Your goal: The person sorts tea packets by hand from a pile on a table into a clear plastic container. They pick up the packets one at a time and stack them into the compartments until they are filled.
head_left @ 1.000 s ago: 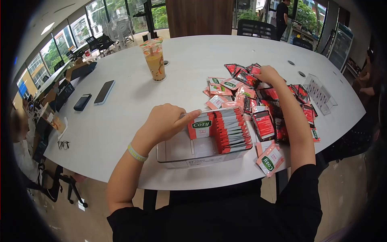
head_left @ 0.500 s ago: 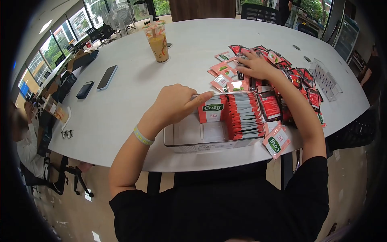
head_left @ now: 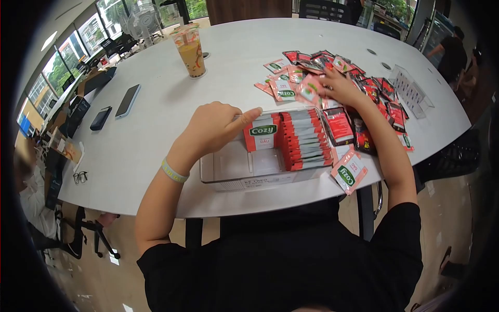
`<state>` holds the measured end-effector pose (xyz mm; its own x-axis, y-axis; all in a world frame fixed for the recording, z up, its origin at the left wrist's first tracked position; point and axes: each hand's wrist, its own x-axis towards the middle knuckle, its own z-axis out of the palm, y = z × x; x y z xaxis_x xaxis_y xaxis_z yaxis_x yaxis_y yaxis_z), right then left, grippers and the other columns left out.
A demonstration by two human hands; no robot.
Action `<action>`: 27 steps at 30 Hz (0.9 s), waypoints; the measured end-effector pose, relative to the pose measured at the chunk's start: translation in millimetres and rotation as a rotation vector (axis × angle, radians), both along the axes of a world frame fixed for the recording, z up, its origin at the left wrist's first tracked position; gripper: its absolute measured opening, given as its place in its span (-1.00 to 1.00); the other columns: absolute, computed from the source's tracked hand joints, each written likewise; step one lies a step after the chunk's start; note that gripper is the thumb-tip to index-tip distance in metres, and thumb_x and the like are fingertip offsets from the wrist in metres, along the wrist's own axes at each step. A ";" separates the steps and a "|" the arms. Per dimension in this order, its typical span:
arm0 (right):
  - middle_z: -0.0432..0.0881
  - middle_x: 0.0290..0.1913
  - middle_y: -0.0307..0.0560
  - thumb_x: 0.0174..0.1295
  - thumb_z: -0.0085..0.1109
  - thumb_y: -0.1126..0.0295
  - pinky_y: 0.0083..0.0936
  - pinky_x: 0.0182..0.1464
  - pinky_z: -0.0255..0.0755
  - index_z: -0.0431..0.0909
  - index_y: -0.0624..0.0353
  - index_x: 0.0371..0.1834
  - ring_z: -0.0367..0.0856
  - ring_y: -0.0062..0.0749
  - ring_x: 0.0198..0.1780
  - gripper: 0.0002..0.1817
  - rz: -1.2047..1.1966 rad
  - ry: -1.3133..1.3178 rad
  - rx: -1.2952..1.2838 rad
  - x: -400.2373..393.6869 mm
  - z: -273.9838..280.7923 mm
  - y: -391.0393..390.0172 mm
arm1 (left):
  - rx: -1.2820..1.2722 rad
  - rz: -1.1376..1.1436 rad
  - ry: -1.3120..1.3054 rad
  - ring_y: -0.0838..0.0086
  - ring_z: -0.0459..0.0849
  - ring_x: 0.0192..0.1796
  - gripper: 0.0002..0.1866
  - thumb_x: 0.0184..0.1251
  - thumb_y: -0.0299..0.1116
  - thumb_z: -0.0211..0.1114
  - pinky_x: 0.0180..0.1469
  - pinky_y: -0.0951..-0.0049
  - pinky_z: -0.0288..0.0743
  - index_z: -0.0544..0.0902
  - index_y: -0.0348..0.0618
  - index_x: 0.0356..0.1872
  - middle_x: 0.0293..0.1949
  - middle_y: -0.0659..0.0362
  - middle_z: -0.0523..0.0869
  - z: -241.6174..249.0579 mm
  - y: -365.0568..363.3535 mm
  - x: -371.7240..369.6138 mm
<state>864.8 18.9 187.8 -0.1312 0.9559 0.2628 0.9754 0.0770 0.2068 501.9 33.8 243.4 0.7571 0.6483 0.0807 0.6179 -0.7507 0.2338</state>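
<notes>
My left hand [head_left: 215, 127] is closed on the far rim of a clear plastic box [head_left: 254, 182], its thumb beside the front sachet. Upright red sachets [head_left: 304, 138] fill the box's right part in a tight row; one Cozy sachet [head_left: 262, 132] faces left at the row's end. The left part shows bare plastic. Over a loose pile of red and black sachets [head_left: 371, 88], my right hand [head_left: 340, 88] has its fingers on a slightly blurred pink sachet [head_left: 310, 89]. Another pink Cozy sachet [head_left: 349, 172] lies against the box's right side, near the table edge.
A clear acrylic stand [head_left: 410, 91] is right of the pile. On the white table [head_left: 156, 140] are a drink cup [head_left: 190, 54], a phone [head_left: 128, 101], a dark small case [head_left: 101, 118] and glasses [head_left: 80, 177]. One person [head_left: 39, 197] sits at left; others are at far right.
My right hand has drawn back slightly from the pile's far side, and a pink sachet now shows at its fingers. My left hand stays on the box rim. The view has shifted a little.
</notes>
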 end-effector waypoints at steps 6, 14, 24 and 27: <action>0.36 0.23 0.02 0.16 0.12 0.05 -0.15 0.29 0.12 0.44 -0.01 0.18 0.31 -0.04 0.26 -0.48 0.058 0.420 0.106 27.2 6.1 -6.1 | 0.022 0.019 0.011 0.08 0.49 -0.50 -0.37 0.41 0.06 -0.23 -0.39 0.22 0.32 0.62 -0.26 -0.51 -0.67 -0.05 0.51 -1.8 -0.5 0.3; -0.11 0.47 0.01 0.18 -0.13 -0.25 0.34 0.28 -0.31 0.00 -0.40 0.42 -0.14 -0.13 0.48 -0.28 -0.269 0.161 -0.129 2.9 2.8 -13.4 | 0.025 0.023 0.002 0.06 0.47 -0.50 -0.39 0.41 0.04 -0.21 -0.39 0.22 0.31 0.61 -0.27 -0.52 -0.67 -0.06 0.49 0.1 -2.9 1.8; -0.05 0.44 0.17 0.08 0.07 -0.23 -0.11 0.39 -0.18 0.06 -0.07 0.42 -0.16 -0.02 0.47 -0.12 -0.065 0.305 -0.325 -5.7 -0.2 -17.9 | 0.027 0.022 -0.006 0.08 0.46 -0.52 -0.38 0.40 0.06 -0.19 -0.40 0.22 0.30 0.61 -0.29 -0.52 -0.68 -0.06 0.48 -0.8 -1.9 1.9; 0.01 0.42 0.17 0.11 0.01 -0.23 -0.14 0.39 -0.15 0.07 -0.02 0.41 0.02 -0.01 0.42 -0.15 0.032 0.506 -0.120 -17.4 -3.3 -5.9 | 0.023 0.025 -0.012 0.08 0.45 -0.53 -0.39 0.40 0.06 -0.18 -0.40 0.22 0.29 0.61 -0.30 -0.51 -0.68 -0.07 0.47 0.5 -3.8 1.8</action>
<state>847.5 13.0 184.6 -0.0457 0.9807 0.1901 0.9479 0.1026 -0.3016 503.7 30.0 243.9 0.7397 0.6648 0.1049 0.6337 -0.7404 0.2242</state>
